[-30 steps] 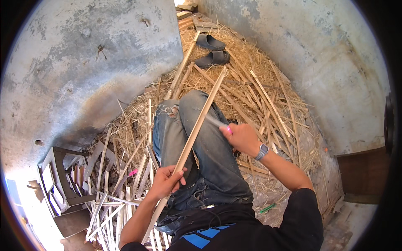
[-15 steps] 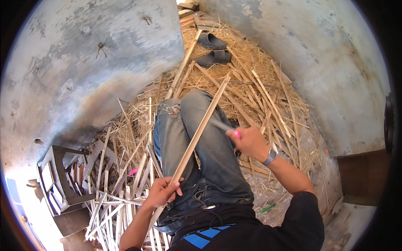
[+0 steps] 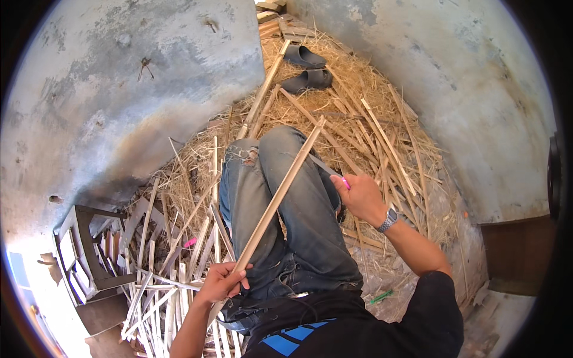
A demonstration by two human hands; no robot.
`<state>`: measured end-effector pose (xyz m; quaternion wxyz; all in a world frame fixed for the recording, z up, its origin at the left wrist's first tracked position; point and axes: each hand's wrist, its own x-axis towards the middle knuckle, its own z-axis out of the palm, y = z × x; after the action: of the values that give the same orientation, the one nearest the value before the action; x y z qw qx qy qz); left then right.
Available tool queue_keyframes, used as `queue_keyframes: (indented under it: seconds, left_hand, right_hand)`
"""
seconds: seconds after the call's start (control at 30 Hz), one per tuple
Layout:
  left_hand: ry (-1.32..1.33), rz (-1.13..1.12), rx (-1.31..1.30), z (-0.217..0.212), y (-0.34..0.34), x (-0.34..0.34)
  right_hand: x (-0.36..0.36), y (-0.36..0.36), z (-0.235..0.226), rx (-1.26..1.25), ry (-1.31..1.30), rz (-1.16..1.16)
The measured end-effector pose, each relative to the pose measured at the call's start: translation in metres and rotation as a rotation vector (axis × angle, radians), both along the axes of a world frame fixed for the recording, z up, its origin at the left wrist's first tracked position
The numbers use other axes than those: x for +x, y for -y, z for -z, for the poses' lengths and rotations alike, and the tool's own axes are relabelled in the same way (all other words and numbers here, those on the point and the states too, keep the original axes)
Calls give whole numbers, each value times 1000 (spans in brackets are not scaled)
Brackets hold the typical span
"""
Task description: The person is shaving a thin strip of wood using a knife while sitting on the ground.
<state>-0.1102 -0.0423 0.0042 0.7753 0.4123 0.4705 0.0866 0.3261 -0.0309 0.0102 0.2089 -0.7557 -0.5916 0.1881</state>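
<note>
I sit with my jeans-clad legs stretched over straw. My left hand grips the near end of a long pale bamboo strip that slants up across my knee. My right hand, with a wristwatch on the wrist, holds a knife with a pink handle; its grey blade lies against the strip's upper part. Thin bamboo shavings and straw cover the ground around my legs.
A heap of cut bamboo strips lies by my left side. A small wooden stool stands at the lower left. Two dark sandals rest on the straw ahead. Grey plastered walls close in on both sides.
My right hand with the knife has drawn back toward me along the strip. My left hand has slid lower and nearer my waist, still on the strip.
</note>
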Motion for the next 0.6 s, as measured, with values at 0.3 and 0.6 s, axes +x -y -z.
queue_keyframes:
  seconds: [0.3,0.6]
  left_hand:
    - [46,13,11,5,-13,32]
    - [17,36,11,1,-15,27]
  right_hand:
    - [-32,17,14,31,167,-177]
    - [-4,-5,28,77,197,-120]
